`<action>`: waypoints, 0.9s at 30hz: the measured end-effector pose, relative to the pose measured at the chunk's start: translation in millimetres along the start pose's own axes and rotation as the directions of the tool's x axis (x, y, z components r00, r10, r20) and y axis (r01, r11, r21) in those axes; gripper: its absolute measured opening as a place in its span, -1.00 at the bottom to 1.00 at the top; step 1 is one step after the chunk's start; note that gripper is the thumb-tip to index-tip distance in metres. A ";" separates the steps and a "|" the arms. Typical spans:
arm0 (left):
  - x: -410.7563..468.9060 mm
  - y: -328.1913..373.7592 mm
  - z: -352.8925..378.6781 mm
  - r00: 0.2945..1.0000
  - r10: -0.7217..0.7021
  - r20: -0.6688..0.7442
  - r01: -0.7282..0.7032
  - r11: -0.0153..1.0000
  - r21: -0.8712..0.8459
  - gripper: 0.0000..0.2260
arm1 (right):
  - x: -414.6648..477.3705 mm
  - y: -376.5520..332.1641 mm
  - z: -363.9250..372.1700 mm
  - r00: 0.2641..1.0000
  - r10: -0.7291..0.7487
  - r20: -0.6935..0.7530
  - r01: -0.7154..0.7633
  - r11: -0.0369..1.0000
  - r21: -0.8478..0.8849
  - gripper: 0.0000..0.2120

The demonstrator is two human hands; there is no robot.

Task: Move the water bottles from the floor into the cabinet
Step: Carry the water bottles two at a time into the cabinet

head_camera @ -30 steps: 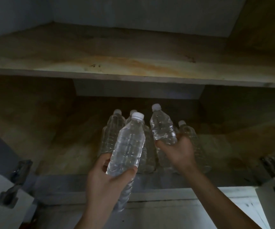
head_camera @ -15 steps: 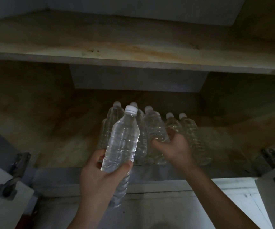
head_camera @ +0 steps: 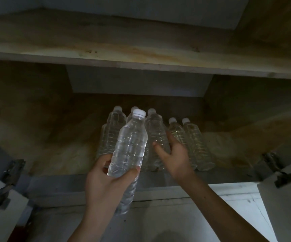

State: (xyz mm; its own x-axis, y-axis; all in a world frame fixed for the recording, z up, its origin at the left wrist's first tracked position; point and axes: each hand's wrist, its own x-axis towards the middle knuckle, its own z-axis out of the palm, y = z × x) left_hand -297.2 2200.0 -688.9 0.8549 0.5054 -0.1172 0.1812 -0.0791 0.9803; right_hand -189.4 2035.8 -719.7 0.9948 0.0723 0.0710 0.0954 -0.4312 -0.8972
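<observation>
From the head view, the left hand (head_camera: 106, 180) is wrapped around the lower half of a clear water bottle (head_camera: 130, 149), thumb on one side and fingers curled round the other. The white-capped bottle is upright, tilted slightly, in the air just in front of the cabinet's lower shelf (head_camera: 59, 154). On that shelf a cluster of standing bottles (head_camera: 195, 145) shows at least 5 white caps, packed side by side. The right hand (head_camera: 174, 154) reaches in among them with its fingers loose and spread, holding nothing. In the dim light it appears to brush 1 of the middle bottles. A stained wooden upper shelf (head_camera: 141, 55) spans above, and metal hinges (head_camera: 12, 170) sit at the opening's lower corners.
</observation>
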 end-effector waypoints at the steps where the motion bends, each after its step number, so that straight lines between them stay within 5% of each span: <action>1: -1.3 0.9 1.9 1.000 0.003 0.005 -0.003 1.000 -0.007 -0.74 | -1.4 0.3 -2.1 1.000 -0.025 -0.003 0.025 0.999 -0.024 -0.47; 6: -6.0 5.7 10.2 0.999 0.026 0.045 -0.029 0.998 0.061 -0.77 | -15.2 10.8 -28.1 0.969 -0.244 -0.028 0.225 0.927 -0.301 -0.62; 11: -11.9 18.0 31.7 0.994 0.027 0.109 -0.039 0.993 0.112 -0.77 | -21.6 41.5 -71.3 0.969 -0.234 -0.073 0.168 0.849 -0.500 -0.62; 16: -12.4 45.2 72.4 0.979 0.091 0.182 -0.124 0.976 0.177 -0.73 | -25.2 70.0 -94.5 0.993 -0.084 -0.079 0.041 0.896 -0.441 -0.49; 27: 3.5 50.1 155.7 0.980 0.168 0.108 -0.197 0.899 0.391 -0.61 | -27.6 104.9 -111.5 0.986 -0.033 -0.161 -0.003 0.975 -0.222 -0.53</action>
State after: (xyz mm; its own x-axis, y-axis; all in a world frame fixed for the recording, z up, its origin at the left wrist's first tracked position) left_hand -209.4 2064.0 -664.9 0.9207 0.3890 0.0325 0.1845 -0.5069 0.8420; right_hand -203.1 1888.3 -767.1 0.9837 -0.0587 0.1700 0.0976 -0.6199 -0.7786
